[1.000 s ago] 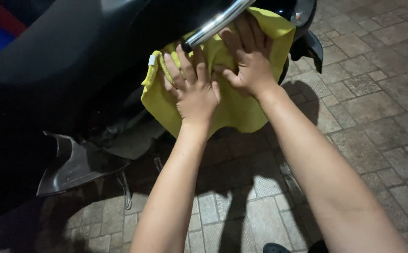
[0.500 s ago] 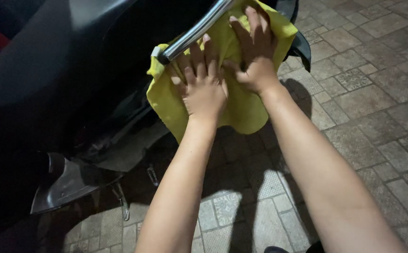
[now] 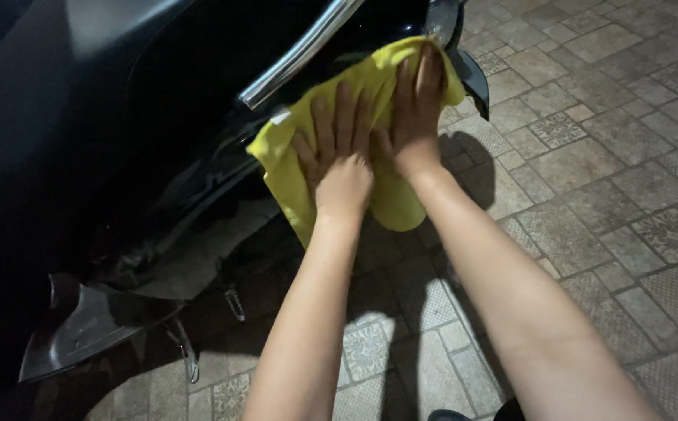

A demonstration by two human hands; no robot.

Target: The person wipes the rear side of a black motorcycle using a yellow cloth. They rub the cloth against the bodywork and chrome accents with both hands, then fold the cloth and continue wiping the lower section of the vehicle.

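Left grip [image 3: 340, 168]: palm flat, fingers spread, pressing on the soft yellow cleaning cloth [image 3: 390, 199].
Right grip [image 3: 414, 117]: flat too, fingers together, just beside the left.
Cloth: spread against the glossy black scooter body [image 3: 160, 117], below the curved chrome grab rail [image 3: 300, 54].
Ground: patterned stone paving [image 3: 604, 156].
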